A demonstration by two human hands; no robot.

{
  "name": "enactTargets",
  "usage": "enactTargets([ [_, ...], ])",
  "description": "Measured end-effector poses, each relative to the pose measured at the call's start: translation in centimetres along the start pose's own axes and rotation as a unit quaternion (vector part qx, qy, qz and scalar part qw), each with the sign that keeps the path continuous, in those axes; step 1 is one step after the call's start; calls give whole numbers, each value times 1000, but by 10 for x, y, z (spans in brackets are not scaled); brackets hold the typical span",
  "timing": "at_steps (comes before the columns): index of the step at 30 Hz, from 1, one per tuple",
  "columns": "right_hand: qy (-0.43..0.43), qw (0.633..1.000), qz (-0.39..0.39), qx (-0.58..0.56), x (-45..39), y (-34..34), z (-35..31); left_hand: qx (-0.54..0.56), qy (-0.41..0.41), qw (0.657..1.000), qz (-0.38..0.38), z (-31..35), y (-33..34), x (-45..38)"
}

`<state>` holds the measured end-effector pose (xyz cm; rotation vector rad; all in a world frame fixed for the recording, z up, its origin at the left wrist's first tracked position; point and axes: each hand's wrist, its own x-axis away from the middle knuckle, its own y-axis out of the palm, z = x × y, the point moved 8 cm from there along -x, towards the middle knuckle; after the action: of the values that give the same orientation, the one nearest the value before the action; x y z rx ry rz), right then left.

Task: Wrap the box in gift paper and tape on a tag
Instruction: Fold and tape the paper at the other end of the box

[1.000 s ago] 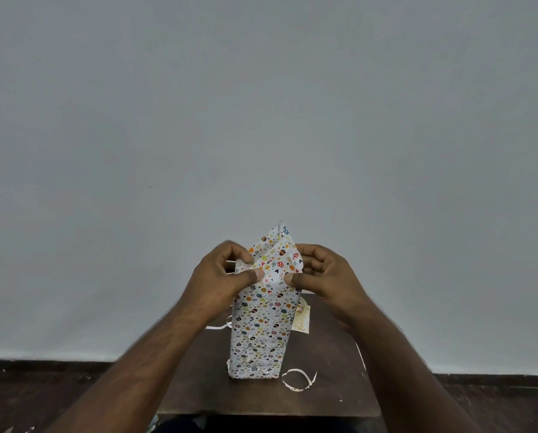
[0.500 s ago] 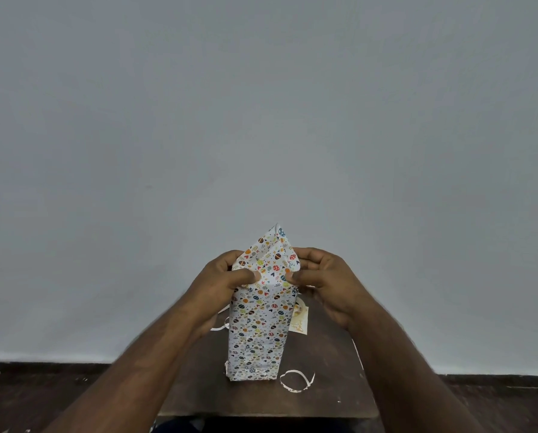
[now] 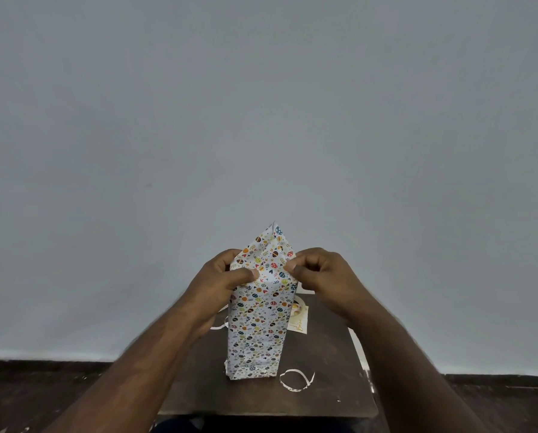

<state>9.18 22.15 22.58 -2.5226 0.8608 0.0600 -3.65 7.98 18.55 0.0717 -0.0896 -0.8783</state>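
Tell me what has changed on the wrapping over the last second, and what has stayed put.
The hands have shifted only slightly: the left hand and right hand have closed in a little on the top flap of the gift paper, still pinching it into a peak. Nothing was let go. The box stays upright on the table, with the tag and ribbon loop unmoved.

I see the upright wrapped box blocking the middle of the desk; a ribbon loop lies near right, a tag far right, bare desk between.

Dark table: wrapped box, tag, perhaps ribbon.
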Motion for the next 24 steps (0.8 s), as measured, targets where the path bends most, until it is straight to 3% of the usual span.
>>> enactTargets([
  [5, 80, 985, -6, -154, 0, -5, 11, 2, -5, 1000, -6, -1, -2, 1],
  [24, 90, 994, -46, -51, -26, -1, 8, 32, -1, 998, -45, 1, 10, 5],
])
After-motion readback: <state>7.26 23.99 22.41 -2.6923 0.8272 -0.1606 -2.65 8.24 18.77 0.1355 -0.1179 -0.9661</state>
